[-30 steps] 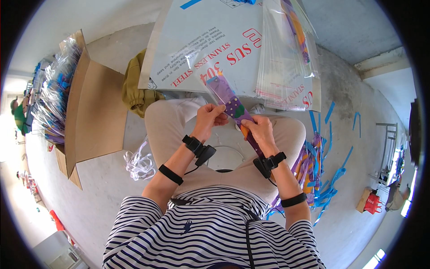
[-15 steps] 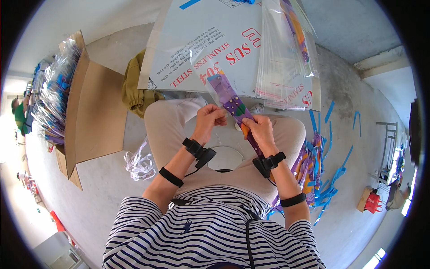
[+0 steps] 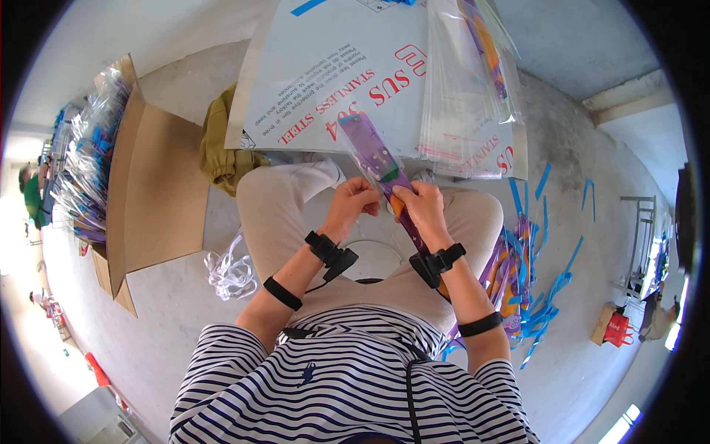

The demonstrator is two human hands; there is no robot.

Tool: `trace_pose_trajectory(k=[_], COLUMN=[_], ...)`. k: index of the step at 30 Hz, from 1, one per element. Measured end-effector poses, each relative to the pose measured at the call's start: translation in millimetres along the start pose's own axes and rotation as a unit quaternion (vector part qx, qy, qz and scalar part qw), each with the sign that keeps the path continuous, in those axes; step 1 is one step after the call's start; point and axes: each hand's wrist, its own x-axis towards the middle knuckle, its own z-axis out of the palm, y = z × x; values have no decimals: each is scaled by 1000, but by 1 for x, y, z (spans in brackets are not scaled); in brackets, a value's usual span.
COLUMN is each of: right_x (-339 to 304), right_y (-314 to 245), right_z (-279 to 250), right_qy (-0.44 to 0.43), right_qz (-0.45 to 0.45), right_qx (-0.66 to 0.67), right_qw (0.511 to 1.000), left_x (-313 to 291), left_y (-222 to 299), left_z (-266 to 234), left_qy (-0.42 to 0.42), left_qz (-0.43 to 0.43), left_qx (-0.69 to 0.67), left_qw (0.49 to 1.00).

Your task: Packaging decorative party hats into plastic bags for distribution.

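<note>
A folded purple fabric strip [image 3: 367, 140] with orange and dark patterned parts slants across the space above my lap. Its upper stretch sits inside a narrow clear plastic sleeve [image 3: 397, 162]. My right hand [image 3: 423, 210] is closed round the strip's lower part, thumb on top, and the tail hangs down past the wrist. My left hand [image 3: 353, 206] is pinched at the lower left side of the sleeve, beside the right hand. The clear film at those fingertips is hard to make out.
In front stands a film-covered board [image 3: 296, 81] bearing a stack of clear sleeves [image 3: 451, 111]. An open cardboard box [image 3: 159, 185] full of packed strips is at left. White ribbon [image 3: 231, 270] lies on the floor; blue strips [image 3: 547, 314] and purple strips [image 3: 503, 277] lie at right.
The purple strip has slid further up within the sleeve. My right hand has moved slightly up and left, closer to my left hand, which has shifted a little down and right.
</note>
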Motion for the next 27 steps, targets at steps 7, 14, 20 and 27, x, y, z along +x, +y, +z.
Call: trace_pose_trajectory(k=[7, 14, 20, 27], right_x=[3, 7, -10, -11], right_y=[-13, -1, 4, 8], right_z=[6, 11, -32, -17], right_qy=[-19, -60, -234, -153], right_qz=[4, 5, 100, 48], right_qx=[14, 23, 133, 102], right_qw=[1000, 998, 958, 982], left_x=[1, 37, 39, 34], left_y=[11, 13, 34, 15], left_z=[-30, -1, -17, 3], left_qy=[-91, -75, -10, -84], left_qz=[-108, -22, -12, 0], left_qx=[77, -208, -246, -230], left_qw=[987, 975, 969, 970])
